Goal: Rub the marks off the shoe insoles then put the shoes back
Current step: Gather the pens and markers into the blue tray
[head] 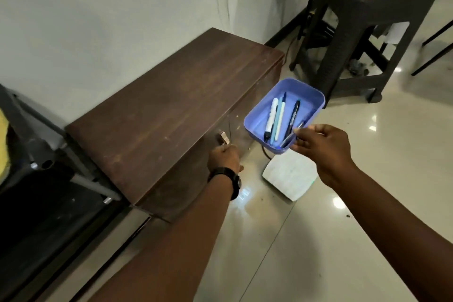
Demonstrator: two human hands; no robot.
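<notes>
Two-handed: clasped the handle (223,139) with the left hand (224,160), pinched the tray (253,127) of pens (278,117) in the right hand (323,147); likely needed a gentle pull, tray level.

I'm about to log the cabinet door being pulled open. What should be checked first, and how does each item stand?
1. Left hand at the handle: ok. Firm grip: cannot tell, fingers hidden.
2. Right hand pinches the tray at its near rim: ok.
3. Pens lying inside the tray: ok.
4. Cabinet doors shut: ok.
5. Door swing clear of the white pad on the floor: cannot tell.
6. Shoes in view: not ok, none seen.
</notes>
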